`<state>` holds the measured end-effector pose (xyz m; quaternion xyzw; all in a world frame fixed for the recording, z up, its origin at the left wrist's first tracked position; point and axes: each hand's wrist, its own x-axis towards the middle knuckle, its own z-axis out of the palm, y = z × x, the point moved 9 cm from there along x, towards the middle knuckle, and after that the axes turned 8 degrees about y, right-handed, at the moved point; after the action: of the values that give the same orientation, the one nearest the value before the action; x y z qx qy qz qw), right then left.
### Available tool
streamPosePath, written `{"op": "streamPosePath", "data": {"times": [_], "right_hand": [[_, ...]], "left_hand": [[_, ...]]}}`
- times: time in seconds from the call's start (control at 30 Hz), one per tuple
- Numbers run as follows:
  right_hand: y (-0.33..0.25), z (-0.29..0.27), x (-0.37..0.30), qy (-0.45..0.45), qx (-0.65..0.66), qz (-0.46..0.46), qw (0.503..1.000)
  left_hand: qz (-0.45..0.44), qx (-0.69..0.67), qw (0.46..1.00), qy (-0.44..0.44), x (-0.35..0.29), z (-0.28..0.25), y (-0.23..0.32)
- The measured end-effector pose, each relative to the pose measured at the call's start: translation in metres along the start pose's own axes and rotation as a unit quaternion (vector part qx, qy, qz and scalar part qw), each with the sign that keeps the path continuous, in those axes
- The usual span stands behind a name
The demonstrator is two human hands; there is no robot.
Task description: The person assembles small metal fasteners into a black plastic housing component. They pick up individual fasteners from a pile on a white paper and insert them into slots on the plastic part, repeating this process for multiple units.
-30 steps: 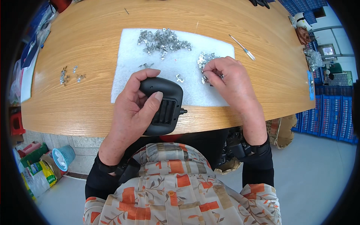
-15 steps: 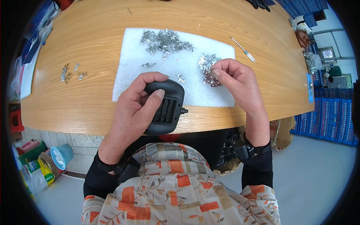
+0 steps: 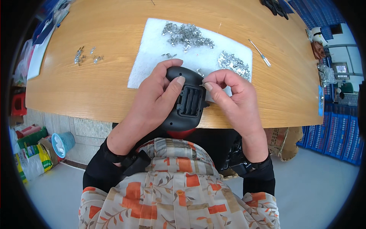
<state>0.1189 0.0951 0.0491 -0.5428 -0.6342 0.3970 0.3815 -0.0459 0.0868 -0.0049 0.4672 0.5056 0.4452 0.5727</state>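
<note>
My left hand (image 3: 158, 89) grips a black plastic battery-compartment housing (image 3: 176, 121), thumb on its face and fingers around its far side. The housing's long battery slots (image 3: 190, 101) face up, uncovered. Close to the housing's upper right edge, my right hand (image 3: 236, 97) pinches a small metal piece (image 3: 202, 84) between thumb and forefinger; its exact shape is too small to make out. Beyond my hands, a white foam sheet (image 3: 150, 49) carries a heap of bent metal clips (image 3: 187, 35) and a pile of flat shiny metal pieces (image 3: 234, 65).
A screwdriver (image 3: 260, 53) with a clear handle lies right of the foam sheet. Several loose metal clips (image 3: 79, 56) sit on the wooden table (image 3: 103, 84) at left. Black gloves (image 3: 275, 8) lie at the far right. A blue bin (image 3: 63, 144) stands on the floor.
My right hand has left the flat metal pile with a small piece and come left to the housing. The view has shifted, so the table's contents sit farther right and higher.
</note>
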Motion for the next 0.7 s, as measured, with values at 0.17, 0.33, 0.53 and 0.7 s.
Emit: {"op": "streamPosePath", "data": {"times": [0.17, 0.33, 0.53, 0.7], "right_hand": [[0.01, 0.01, -0.001, -0.007, -0.007, 0.017, 1.0], [0.017, 0.005, 0.0, -0.005, 0.041, 0.059, 0.997], [0.01, 0.002, -0.003, -0.018, -0.055, -0.013, 0.998], [0.013, 0.003, -0.005, -0.015, -0.059, -0.01, 0.998]], "left_hand": [[0.001, 0.035, 0.999, 0.0, 0.002, -0.004, -0.004], [0.003, -0.009, 1.0, 0.002, 0.004, -0.002, -0.009], [0.006, 0.008, 1.0, -0.005, 0.002, -0.001, -0.004], [0.012, -0.007, 1.0, -0.005, 0.001, 0.0, -0.001]]}}
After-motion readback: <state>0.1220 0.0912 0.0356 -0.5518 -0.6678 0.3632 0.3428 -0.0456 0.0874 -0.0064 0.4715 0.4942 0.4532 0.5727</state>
